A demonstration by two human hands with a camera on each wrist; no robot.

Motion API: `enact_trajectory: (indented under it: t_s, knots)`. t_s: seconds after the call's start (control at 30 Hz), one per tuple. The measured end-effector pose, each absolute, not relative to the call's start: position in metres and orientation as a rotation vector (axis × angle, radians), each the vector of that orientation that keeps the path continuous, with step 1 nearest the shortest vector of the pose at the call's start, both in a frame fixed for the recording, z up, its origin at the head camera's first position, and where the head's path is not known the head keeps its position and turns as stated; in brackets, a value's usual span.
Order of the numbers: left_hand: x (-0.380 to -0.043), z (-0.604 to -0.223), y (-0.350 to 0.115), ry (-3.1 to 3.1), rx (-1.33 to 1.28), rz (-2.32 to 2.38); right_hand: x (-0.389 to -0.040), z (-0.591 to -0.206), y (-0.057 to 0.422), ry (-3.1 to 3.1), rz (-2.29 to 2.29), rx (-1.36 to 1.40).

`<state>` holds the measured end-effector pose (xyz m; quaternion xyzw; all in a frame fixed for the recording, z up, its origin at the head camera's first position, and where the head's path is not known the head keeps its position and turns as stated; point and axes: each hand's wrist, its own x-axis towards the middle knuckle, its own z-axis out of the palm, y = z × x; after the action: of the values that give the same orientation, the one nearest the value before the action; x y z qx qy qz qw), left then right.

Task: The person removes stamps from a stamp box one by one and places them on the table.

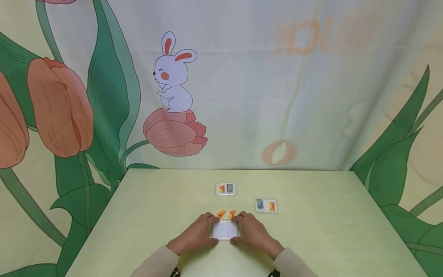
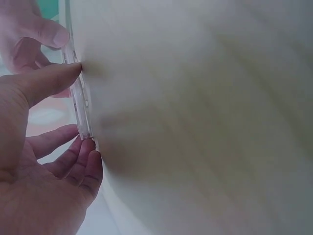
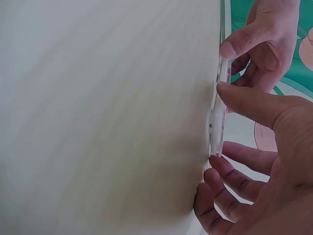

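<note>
Clear flat case (image 1: pixel 225 231), one, with a white interior divided into two halves, located on the near part of the surface (image 1: pixel 311 238) and serving here as the landmark. Both wrist views show its thin transparent edge; whether it lies quite flat or is slightly raised cannot be told. Two hands hold it. The left hand (image 1: pixel 198 233) grasps the left side of the case, thumb at the near edge and fingers toward the far edge; the right hand (image 1: pixel 255 233) has the same grip, mirrored, on the right side. Just beyond the far edge of the case lie two small orange-and-yellow picture cards, a left card (image 1: pixel 220 214) and a right card (image 1: pixel 231 214), side by side. Two further cases, each displaying two pictures, lie farther out: the far case (image 1: pixel 225 189) directly beyond the landmark case, and the right-hand case (image 1: pixel 266 206) beyond it and to its right. Two beige sleeves (image 1: pixel 157 262) extend on the near side of the case. Well beyond it hangs a printed cloth (image 1: pixel 242 96) bearing one white rabbit (image 1: pixel 176 86) and several tulips.
</note>
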<state>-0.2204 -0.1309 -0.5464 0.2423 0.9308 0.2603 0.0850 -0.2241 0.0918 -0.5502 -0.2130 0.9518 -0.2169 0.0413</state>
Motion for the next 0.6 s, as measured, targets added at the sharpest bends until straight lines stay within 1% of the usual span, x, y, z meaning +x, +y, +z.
enact_trajectory:
  t_s: [0.6]
  knots:
    - [-0.213,-0.532,-0.131,2.797,0.734,0.864,-0.220,-0.532,0.105,2.873,-0.788,-0.690]
